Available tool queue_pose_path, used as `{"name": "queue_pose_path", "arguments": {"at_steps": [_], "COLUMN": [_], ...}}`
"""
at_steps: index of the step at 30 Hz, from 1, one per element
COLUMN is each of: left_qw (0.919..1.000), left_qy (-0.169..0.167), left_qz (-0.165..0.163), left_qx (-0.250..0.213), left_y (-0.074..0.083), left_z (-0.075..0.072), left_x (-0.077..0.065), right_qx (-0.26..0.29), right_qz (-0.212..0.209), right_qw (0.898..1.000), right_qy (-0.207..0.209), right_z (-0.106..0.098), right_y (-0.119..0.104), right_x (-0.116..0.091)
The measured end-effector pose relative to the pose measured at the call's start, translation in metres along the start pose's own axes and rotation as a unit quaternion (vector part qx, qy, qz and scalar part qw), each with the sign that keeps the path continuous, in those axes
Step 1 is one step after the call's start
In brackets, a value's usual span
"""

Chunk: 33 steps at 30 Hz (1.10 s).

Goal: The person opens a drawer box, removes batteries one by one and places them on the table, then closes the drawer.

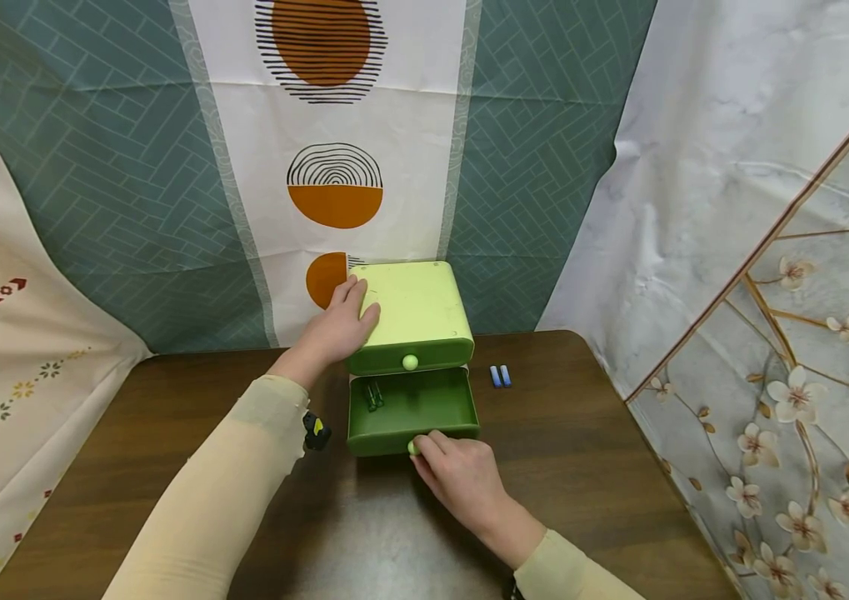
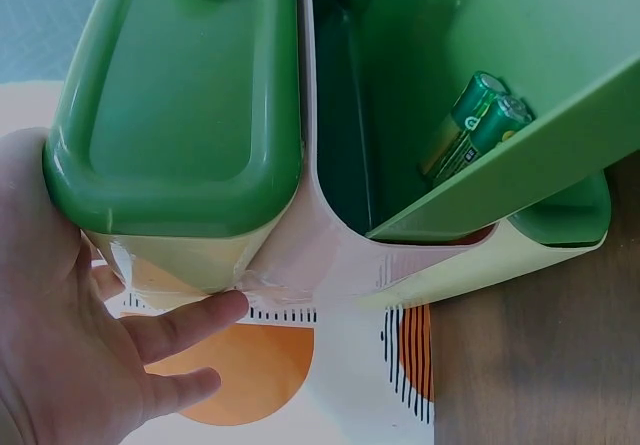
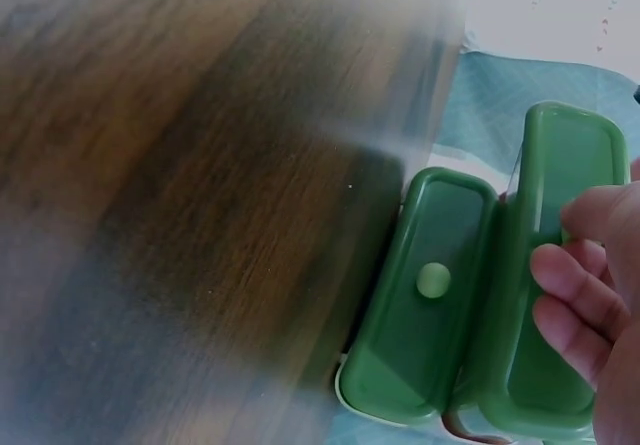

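Observation:
A small cabinet (image 1: 417, 304) with a pale yellow-green top and green drawers stands against the back cloth. My left hand (image 1: 340, 325) rests on its upper left edge, fingers extended along the side. The middle drawer (image 1: 424, 408) is pulled out, and two green batteries (image 2: 480, 125) lie in its left part. At the front of that drawer, my right hand (image 1: 465, 479) pinches its round knob (image 1: 412, 447), which the fingers partly cover. Above, the top drawer (image 1: 442, 354) is closed. In the right wrist view the closed bottom drawer (image 3: 430, 335) shows a light green knob.
Two blue-and-white batteries (image 1: 501, 377) lie side by side on the brown wooden table (image 1: 559, 467), right of the cabinet. Patterned cloth (image 1: 536, 167) hangs behind the table, and flowered cloth (image 1: 784, 417) along the right side. A dark wrist device (image 1: 315, 431) sits by the left sleeve.

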<state>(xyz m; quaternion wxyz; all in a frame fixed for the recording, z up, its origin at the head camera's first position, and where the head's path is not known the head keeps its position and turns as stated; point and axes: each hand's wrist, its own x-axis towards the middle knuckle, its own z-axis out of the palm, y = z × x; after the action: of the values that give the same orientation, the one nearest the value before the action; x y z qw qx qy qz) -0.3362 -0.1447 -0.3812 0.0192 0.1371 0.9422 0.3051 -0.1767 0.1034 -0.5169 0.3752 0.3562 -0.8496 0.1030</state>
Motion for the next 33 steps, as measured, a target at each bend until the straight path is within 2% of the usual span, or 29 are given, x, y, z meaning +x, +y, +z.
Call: {"name": "queue_pose_path", "arguments": {"at_steps": [9,33], "left_qw": [1.0,1.0], "left_qy": [-0.003,-0.006], "left_qz": [0.0,0.0], "left_qx": [-0.001,-0.002], "left_y": [-0.0002,0.0001], "left_z": [-0.0005,-0.0007], "left_x": [-0.0006,0.0003], "right_qx": [0.001,0.003], "right_qz": [-0.018,-0.036], "right_qw": [1.0,0.999], "right_qy": [0.023,0.037], "right_z": [-0.0026,-0.0072], "right_y": [-0.0019,-0.0061], "right_x": [-0.0018,-0.0091]}}
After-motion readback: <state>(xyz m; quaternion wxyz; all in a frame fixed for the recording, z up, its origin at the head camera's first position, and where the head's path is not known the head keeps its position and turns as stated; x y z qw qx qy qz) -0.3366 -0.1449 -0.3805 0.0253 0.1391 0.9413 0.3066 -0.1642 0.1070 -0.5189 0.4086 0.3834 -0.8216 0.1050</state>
